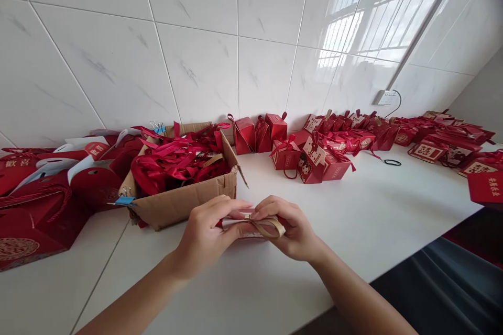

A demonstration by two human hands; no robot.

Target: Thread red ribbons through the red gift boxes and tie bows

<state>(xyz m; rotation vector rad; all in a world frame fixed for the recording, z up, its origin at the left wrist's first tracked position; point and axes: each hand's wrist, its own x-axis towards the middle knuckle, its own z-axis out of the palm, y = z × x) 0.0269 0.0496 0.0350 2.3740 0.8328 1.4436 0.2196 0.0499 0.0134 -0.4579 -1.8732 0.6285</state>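
Note:
Both hands meet over a small red gift box [256, 231] on the white table, low in the middle of the view. My left hand [208, 233] pinches the box's top edge between thumb and fingers. From the right, my right hand [288, 227] grips the same top edge, by the base of a gold ribbon loop [273, 227]. The loop sticks out toward the right hand's palm. Most of the box is hidden under the fingers, so how its flaps sit inside cannot be made out.
A cardboard box [184, 200] full of red ribbons stands behind my left hand. Large red gift boxes [35, 220] crowd the left side. Several small red gift boxes [310, 159] line the wall, spreading right. A black cord loop [393, 162] lies right; a wall socket [385, 97] is above.

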